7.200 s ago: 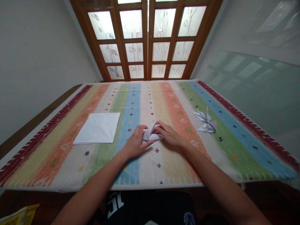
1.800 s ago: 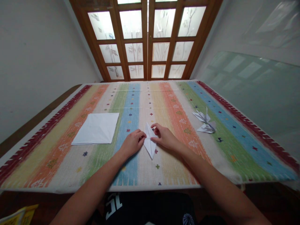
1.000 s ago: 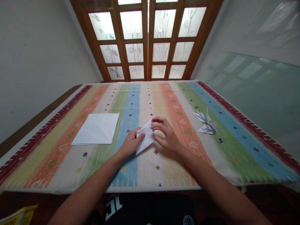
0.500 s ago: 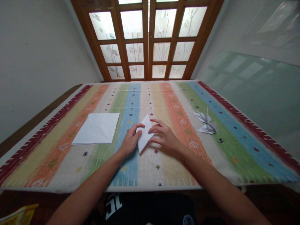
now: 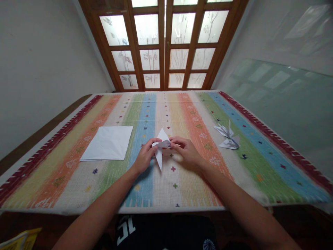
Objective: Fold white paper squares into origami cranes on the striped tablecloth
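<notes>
A folded piece of white paper point(image 5: 163, 143) is between my two hands, just above the striped cloth. One point of it aims away from me, and a narrow point hangs toward me. My left hand point(image 5: 145, 153) pinches its left corner between thumb and fingers. On the other side, my right hand point(image 5: 185, 150) grips the right corner with thumb and fingertips. A crease or opened flap shows as a shaded band across its middle. The fingers cover both side corners.
White square paper sheets point(image 5: 108, 143) lie to the left. A folded paper crane point(image 5: 229, 139) stands at the right. The striped tablecloth point(image 5: 203, 180) covers the table. Behind the far edge are wooden doors with glass panes point(image 5: 166, 45); a glass panel point(image 5: 281, 104) leans at the right wall.
The paper's near part has narrowed to a slim point, and a flap now lifts across its middle. My right fingers have closed from spread to a pinch on the right corner.
</notes>
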The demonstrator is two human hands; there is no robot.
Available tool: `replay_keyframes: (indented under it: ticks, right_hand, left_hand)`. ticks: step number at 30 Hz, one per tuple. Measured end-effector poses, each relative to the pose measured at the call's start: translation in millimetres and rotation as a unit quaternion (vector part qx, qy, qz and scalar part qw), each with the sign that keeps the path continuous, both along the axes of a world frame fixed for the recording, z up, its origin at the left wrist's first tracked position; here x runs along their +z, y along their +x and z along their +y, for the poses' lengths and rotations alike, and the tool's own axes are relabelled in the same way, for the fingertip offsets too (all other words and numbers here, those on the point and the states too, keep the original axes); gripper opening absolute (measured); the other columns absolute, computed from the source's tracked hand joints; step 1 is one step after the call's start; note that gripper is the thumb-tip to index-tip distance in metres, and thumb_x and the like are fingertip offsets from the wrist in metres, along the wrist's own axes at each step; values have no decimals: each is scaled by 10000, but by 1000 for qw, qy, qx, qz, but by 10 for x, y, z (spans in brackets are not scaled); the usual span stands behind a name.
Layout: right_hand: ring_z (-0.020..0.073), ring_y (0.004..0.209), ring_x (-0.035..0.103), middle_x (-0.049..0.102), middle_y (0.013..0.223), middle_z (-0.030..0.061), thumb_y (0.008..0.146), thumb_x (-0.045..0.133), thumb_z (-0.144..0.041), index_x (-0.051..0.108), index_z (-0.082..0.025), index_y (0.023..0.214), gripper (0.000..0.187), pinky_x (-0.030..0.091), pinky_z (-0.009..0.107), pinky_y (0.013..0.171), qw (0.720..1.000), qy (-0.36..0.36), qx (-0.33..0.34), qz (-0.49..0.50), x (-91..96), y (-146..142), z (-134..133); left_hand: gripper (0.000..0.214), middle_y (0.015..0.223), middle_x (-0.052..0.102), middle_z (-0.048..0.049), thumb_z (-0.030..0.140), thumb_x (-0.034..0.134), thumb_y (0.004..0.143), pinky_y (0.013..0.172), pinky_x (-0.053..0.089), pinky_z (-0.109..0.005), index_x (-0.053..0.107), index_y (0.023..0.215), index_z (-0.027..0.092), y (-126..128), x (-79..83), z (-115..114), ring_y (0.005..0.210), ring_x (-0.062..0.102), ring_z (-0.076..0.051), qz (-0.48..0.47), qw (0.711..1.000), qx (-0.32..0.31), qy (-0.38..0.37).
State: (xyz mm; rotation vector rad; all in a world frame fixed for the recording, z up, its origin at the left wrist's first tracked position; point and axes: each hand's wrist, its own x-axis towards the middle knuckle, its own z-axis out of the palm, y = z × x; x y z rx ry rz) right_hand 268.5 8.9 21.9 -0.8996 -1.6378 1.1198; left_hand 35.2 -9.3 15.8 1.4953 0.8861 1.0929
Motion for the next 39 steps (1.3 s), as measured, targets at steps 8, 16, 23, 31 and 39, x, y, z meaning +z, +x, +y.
replay_keyframes:
  ticks: [8,16,23,31,39]
  right_hand:
    - [234,951,704,775,1032,89,848,821,-563,804,-227,857,337,561,358,832,997,-51,26,43,20,-5,14]
    - [196,818,671,707,914,39,835,792,-438,701,-220,920,251,555,310,703,996,-78,-33,36,26,-54,-9]
    - [181,818,673,692,901,13,765,856,-361,660,-237,959,302,574,307,724,994,-84,-32,61,22,-84,-19]
    - [189,823,691,691,861,-4,755,856,-342,614,-266,1041,382,574,309,707,992,-107,-19,70,7,-93,-21]
    - [174,794,676,700,919,23,857,739,-322,661,-232,931,140,560,306,710,999,-29,-29,-22,7,-80,-34]
  left_hand:
    - [455,876,656,-23,557,553,1008,678,458,-270,690,1194,165,17,94,-11,767,563,-185,64,997,50,-13]
    - [362,1097,761,-96,452,709,916,858,556,-313,668,1139,170,58,73,23,1000,722,-232,36,996,79,14]
    - [423,963,783,-68,409,765,876,715,547,-260,598,1197,190,67,76,9,849,746,-195,-12,996,78,-39]
    - [316,766,689,28,402,741,885,596,425,-207,553,1068,225,66,88,-10,648,631,-134,24,994,100,-31]
    - [197,933,712,-28,362,661,922,629,425,-249,679,1017,190,53,126,-13,675,564,-131,139,983,105,55]
